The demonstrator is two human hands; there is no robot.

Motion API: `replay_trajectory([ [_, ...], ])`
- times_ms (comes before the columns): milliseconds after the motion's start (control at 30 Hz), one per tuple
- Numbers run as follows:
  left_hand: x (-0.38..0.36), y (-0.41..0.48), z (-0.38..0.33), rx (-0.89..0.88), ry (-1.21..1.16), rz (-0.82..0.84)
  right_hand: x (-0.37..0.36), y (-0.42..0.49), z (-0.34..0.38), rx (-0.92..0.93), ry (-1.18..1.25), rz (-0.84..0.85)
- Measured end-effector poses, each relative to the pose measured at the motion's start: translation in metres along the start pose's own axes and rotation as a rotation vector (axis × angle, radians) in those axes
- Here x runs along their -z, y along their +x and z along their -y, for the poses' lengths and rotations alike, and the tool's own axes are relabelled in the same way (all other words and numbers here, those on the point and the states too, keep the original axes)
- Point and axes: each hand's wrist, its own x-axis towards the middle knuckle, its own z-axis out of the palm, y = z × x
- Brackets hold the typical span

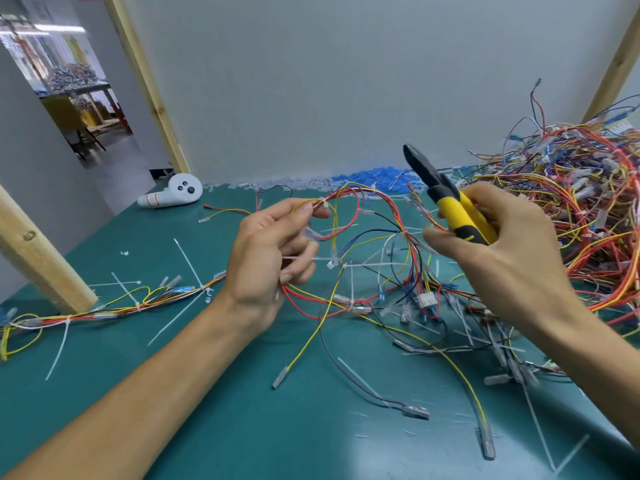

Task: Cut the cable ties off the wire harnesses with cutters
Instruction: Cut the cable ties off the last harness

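Observation:
My left hand [266,258] holds a wire harness [349,216] of red, yellow and black wires above the green table, thumb and forefinger pinching it at a white cable tie [325,204]. Another white cable tie [334,263] sticks out sideways below my fingers. My right hand [502,258] grips the cutters [446,202] by their yellow and black handles. The dark jaws point up and to the left, apart from the wires, and look closed. The harness trails down onto the table between my hands.
A big heap of tangled harnesses [571,209] fills the right side. Another tied harness [114,306] lies at the left beside a wooden post [38,258]. Cut ties and terminals litter the green table [214,393]. A white controller [173,194] lies at the back.

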Motion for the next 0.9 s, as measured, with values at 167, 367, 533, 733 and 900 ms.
replay_trajectory([
  [167, 0.001, 0.002, -0.003, 0.112, -0.142, -0.038, -0.003, -0.004, 0.003, -0.040, -0.050, 0.014],
  [367, 0.003, 0.003, -0.005, 0.166, -0.193, -0.065, -0.001, 0.001, 0.001, -0.092, 0.047, -0.007],
  [533, 0.007, 0.004, -0.006, 0.190, -0.251, -0.061, 0.002, 0.003, 0.000, -0.121, 0.097, 0.022],
  [733, 0.009, 0.004, -0.007, 0.180, -0.252, -0.099, 0.004, 0.005, -0.006, -0.236, -0.167, 0.192],
  [900, 0.010, 0.005, -0.008, 0.169, -0.258, -0.141, 0.010, 0.008, -0.010, -0.217, -0.462, 0.356],
])
